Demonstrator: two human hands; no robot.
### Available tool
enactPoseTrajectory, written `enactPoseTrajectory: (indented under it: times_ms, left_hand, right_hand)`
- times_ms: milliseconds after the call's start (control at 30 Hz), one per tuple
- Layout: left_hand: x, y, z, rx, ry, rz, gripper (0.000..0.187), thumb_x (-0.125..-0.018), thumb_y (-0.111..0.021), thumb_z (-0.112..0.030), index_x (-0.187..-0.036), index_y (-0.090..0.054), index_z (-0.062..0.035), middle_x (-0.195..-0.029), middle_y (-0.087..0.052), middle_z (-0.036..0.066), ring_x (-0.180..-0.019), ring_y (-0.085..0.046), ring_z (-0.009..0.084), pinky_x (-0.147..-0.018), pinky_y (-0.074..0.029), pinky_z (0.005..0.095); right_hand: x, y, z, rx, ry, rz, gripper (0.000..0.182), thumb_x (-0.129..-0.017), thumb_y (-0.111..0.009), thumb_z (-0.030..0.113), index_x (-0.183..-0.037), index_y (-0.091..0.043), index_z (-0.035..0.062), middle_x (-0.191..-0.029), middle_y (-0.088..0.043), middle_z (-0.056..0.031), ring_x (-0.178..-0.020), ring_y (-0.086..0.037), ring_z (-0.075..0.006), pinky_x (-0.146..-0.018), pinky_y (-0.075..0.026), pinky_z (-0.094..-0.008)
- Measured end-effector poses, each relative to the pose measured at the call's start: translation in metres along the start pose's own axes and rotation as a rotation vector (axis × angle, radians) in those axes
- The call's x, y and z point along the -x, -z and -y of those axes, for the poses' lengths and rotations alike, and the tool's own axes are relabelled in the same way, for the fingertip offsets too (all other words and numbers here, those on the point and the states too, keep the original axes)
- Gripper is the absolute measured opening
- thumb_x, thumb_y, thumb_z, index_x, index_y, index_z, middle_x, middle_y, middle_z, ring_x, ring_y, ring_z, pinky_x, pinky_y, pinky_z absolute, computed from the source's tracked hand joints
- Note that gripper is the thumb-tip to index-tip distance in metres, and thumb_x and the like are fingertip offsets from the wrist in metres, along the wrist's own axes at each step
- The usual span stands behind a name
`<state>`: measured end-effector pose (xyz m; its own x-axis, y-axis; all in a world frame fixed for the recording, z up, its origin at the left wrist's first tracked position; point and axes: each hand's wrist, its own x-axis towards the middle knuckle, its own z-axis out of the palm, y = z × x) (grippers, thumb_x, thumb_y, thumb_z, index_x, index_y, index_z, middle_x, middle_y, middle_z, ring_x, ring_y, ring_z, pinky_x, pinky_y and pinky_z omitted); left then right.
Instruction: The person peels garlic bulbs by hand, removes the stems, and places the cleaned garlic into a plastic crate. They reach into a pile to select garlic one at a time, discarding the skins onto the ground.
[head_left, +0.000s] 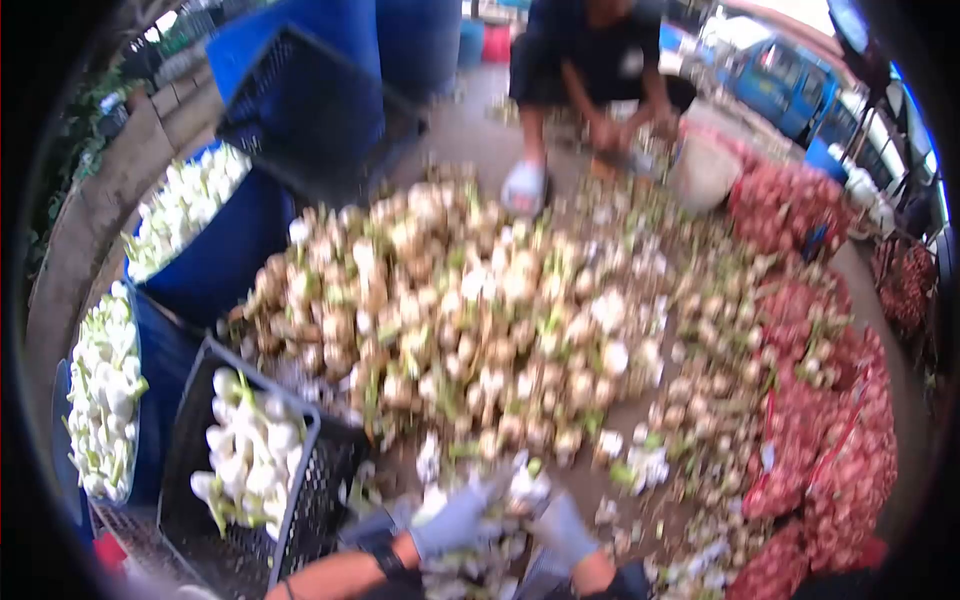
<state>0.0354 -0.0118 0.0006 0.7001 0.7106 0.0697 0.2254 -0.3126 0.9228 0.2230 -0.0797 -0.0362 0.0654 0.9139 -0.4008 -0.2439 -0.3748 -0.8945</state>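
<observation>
Grey-gloved left hand (450,522) and right hand (562,528) sit at bottom centre, blurred. Both close around a pale onion bulb (522,487) held between them, left fingers wrapped at its lower side, right hand beside it. Can't tell whether a tool is in either hand. Dark band on the left wrist.

Bulb is just in front of the big pile of untrimmed onions (450,310) on the ground, near loose peel scraps (640,465).

Left of the hands: black crate (300,480) part-filled with cleaned white bulbs. Further left, two blue tubs (225,255) also loaded with white bulbs. Another black crate (310,110) tilted up at top left.

Right side: red mesh sacks (840,440) of small reddish onions, stacked along the edge.

Far side of pile: another person (590,60) crouching, hands low near a pale bucket (703,172). Blue vehicle (785,85) behind.
</observation>
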Motion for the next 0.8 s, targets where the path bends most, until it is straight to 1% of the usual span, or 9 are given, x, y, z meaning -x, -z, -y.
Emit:
enactPoseTrajectory:
  times_ms: [100, 167, 233, 300, 367, 433, 567, 700, 800]
  left_hand:
    - [0.002, 0.013, -0.010, -0.049, 0.240, 0.026, 0.077, -0.086, -0.070, -0.037, -0.151, -0.032, -0.0202, -0.105, -0.061, 0.027, -0.096, -0.061, 0.0430, -0.084, -0.050, 0.0417]
    - [0.009, 0.021, -0.002, 0.041, 0.291, 0.036, 0.076, -0.088, -0.068, -0.043, -0.151, -0.033, -0.0209, -0.107, -0.064, 0.024, -0.096, -0.065, 0.0367, -0.086, -0.049, 0.0373]
    - [0.010, 0.028, -0.012, 0.213, 0.360, 0.214, 0.074, -0.090, -0.070, -0.035, -0.151, -0.034, -0.0134, -0.140, -0.053, 0.016, -0.124, -0.055, 0.0247, -0.104, -0.042, 0.0344]
    - [0.012, 0.032, -0.020, 0.128, 0.287, 0.246, 0.076, -0.088, -0.068, -0.045, -0.152, -0.033, -0.0207, -0.129, -0.060, 0.018, -0.114, -0.061, 0.0262, -0.097, -0.045, 0.0336]
    - [0.012, 0.036, -0.021, 0.302, 0.360, 0.324, 0.076, -0.090, -0.069, -0.037, -0.153, -0.031, -0.0144, -0.149, -0.044, 0.014, -0.135, -0.043, 0.0220, -0.110, -0.034, 0.0338]
    - [0.014, 0.036, -0.021, 0.362, 0.385, 0.283, 0.079, -0.087, -0.072, -0.038, -0.152, -0.032, -0.0169, -0.149, -0.044, 0.011, -0.135, -0.043, 0.0225, -0.111, -0.032, 0.0334]
    - [0.020, 0.030, -0.017, 0.762, 0.451, 0.012, 0.089, -0.082, -0.077, -0.008, -0.153, -0.023, -0.0080, -0.155, -0.031, 0.010, -0.138, -0.035, 0.0192, -0.111, -0.033, 0.0304]
    - [0.011, 0.033, -0.017, 0.791, 0.398, -0.080, 0.088, -0.080, -0.078, -0.005, -0.152, -0.027, -0.0071, -0.151, -0.037, 0.009, -0.135, -0.038, 0.0183, -0.110, -0.035, 0.0307]
    - [0.017, 0.035, -0.032, 0.890, 0.434, -0.121, 0.068, -0.090, -0.070, -0.024, -0.145, -0.036, -0.0011, -0.137, -0.052, 0.008, -0.125, -0.048, 0.0168, -0.106, -0.040, 0.0319]
  right_hand:
    - [0.004, -0.018, 0.019, 0.207, -0.062, 0.037, 0.029, -0.093, -0.059, 0.013, -0.120, -0.061, 0.0006, -0.105, -0.067, -0.0072, -0.098, -0.060, -0.0148, -0.084, -0.048, -0.0338]
    - [0.002, -0.014, 0.055, 0.808, 0.302, 0.086, 0.030, -0.093, -0.060, 0.022, -0.115, -0.065, 0.0012, -0.095, -0.068, -0.0082, -0.085, -0.061, -0.0151, -0.075, -0.049, -0.0345]
    - [-0.004, -0.003, 0.039, 0.841, 0.199, 0.164, 0.033, -0.093, -0.061, 0.027, -0.114, -0.065, 0.0015, -0.089, -0.067, -0.0077, -0.079, -0.061, -0.0155, -0.071, -0.049, -0.0343]
    - [-0.004, -0.002, 0.029, 0.877, 0.080, 0.250, 0.036, -0.093, -0.062, 0.032, -0.113, -0.066, 0.0018, -0.083, -0.067, -0.0072, -0.073, -0.061, -0.0159, -0.067, -0.049, -0.0342]
    - [-0.003, -0.012, 0.040, 0.409, -0.281, 0.210, 0.031, -0.093, -0.064, 0.028, -0.111, -0.067, 0.0023, -0.077, -0.067, -0.0048, -0.068, -0.060, -0.0129, -0.062, -0.048, -0.0311]
    - [0.003, -0.017, 0.052, 0.339, -0.326, 0.205, 0.024, -0.094, -0.064, 0.020, -0.108, -0.067, 0.0008, -0.080, -0.068, -0.0040, -0.067, -0.060, -0.0097, -0.059, -0.047, -0.0274]
    - [0.015, -0.023, 0.044, 0.068, -0.362, 0.114, 0.019, -0.096, -0.061, 0.012, -0.107, -0.066, -0.0018, -0.082, -0.068, -0.0026, -0.066, -0.058, -0.0075, -0.057, -0.045, -0.0251]
    - [0.013, -0.024, 0.049, 0.121, -0.281, 0.121, 0.023, -0.095, -0.059, 0.009, -0.113, -0.065, -0.0034, -0.091, -0.069, -0.0057, -0.073, -0.061, -0.0107, -0.067, -0.051, -0.0279]
    - [0.008, -0.027, 0.046, 0.384, 0.241, 0.213, 0.045, -0.083, -0.048, -0.003, -0.123, -0.064, 0.0069, -0.111, -0.069, -0.0135, -0.103, -0.064, -0.0265, -0.088, -0.051, -0.0381]
